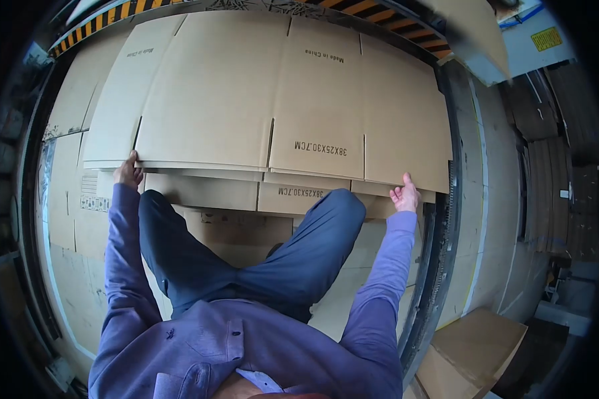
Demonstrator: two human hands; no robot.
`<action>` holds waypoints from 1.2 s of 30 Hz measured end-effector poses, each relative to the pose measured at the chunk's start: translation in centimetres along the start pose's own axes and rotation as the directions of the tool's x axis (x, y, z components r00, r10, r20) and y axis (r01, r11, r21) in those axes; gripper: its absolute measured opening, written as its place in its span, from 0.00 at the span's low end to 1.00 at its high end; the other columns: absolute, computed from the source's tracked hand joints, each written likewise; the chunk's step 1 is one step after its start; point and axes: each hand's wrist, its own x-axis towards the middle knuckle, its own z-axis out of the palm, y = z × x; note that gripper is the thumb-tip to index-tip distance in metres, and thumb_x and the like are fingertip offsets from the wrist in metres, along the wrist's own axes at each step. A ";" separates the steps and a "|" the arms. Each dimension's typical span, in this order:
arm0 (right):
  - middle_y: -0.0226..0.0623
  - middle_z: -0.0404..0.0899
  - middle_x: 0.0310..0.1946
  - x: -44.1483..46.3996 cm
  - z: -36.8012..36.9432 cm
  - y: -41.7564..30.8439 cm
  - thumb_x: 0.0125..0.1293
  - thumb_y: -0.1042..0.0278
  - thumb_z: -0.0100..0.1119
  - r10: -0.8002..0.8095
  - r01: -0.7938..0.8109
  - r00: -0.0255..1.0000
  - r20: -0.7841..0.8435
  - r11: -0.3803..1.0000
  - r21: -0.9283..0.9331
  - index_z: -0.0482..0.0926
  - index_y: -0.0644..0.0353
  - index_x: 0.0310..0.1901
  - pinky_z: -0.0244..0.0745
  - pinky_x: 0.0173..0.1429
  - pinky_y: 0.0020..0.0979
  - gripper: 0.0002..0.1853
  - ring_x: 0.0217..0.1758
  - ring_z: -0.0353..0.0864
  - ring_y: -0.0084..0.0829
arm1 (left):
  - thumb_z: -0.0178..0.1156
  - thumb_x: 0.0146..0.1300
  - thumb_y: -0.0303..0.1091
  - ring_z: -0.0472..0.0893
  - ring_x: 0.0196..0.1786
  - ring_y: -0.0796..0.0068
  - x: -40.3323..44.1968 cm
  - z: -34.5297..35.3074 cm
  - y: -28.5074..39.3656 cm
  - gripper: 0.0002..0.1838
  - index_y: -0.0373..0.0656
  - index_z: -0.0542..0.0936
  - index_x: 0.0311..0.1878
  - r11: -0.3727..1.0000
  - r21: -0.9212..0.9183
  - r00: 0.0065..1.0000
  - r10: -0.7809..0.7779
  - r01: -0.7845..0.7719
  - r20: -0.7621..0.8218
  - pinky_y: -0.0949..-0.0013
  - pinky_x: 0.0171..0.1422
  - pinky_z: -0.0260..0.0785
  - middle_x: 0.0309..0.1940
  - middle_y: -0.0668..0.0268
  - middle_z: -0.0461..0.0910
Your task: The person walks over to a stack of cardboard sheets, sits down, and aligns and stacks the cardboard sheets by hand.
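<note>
A wide flattened cardboard box [213, 93] stretches across the upper middle of the head view, printed "38X25X30.7CM" and "Made in China", with slots cut between its flaps. Its near edge is gripped at the left by my left hand [128, 171], thumb on top beside a slot. Toward the right end of the same edge, my right hand [404, 195] is closed with the thumb on top and the fingers curled at the edge. Beneath it, another flattened box [293, 199] with the same print shows just in front of my knees. How many sheets I hold is unclear.
Black-and-orange striped bars [373, 16] run along the far side. A dark metal rail [439, 259] lies to my right. A brown carton [472, 349] stands at lower right, and stacked cardboard [549, 193] is farther right. More cardboard [63, 179] lies at left.
</note>
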 end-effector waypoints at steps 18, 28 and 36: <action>0.35 0.75 0.44 -2.6 4.3 0.1 0.52 0.64 0.66 -0.155 0.157 0.987 -0.034 0.923 0.350 0.67 0.59 0.52 0.77 0.33 0.35 0.27 0.40 0.77 0.31 | 0.56 0.44 0.71 0.74 0.39 0.66 1.4 -0.9 0.9 0.47 0.30 0.70 0.48 0.971 0.230 0.948 0.126 -0.058 -0.291 0.60 0.36 0.73 0.37 0.56 0.74; 0.51 0.62 0.55 -3.1 5.8 0.2 0.49 0.52 0.67 -0.140 0.158 0.983 -0.115 0.972 0.172 0.40 0.70 0.60 0.71 0.56 0.38 0.50 0.50 0.71 0.38 | 0.52 0.43 0.73 0.76 0.32 0.63 6.3 -1.5 1.9 0.49 0.25 0.73 0.43 0.894 0.438 0.952 0.212 -0.099 -0.219 0.66 0.31 0.69 0.33 0.53 0.75; 0.50 0.65 0.52 -3.4 6.8 0.4 0.50 0.52 0.66 -0.098 0.128 0.981 -0.169 0.976 0.177 0.51 0.71 0.57 0.75 0.50 0.39 0.43 0.46 0.74 0.39 | 0.46 0.45 0.76 0.75 0.46 0.50 11.8 -2.4 2.0 0.54 0.22 0.70 0.48 0.812 0.560 0.931 0.314 -0.163 -0.185 0.62 0.51 0.64 0.42 0.41 0.74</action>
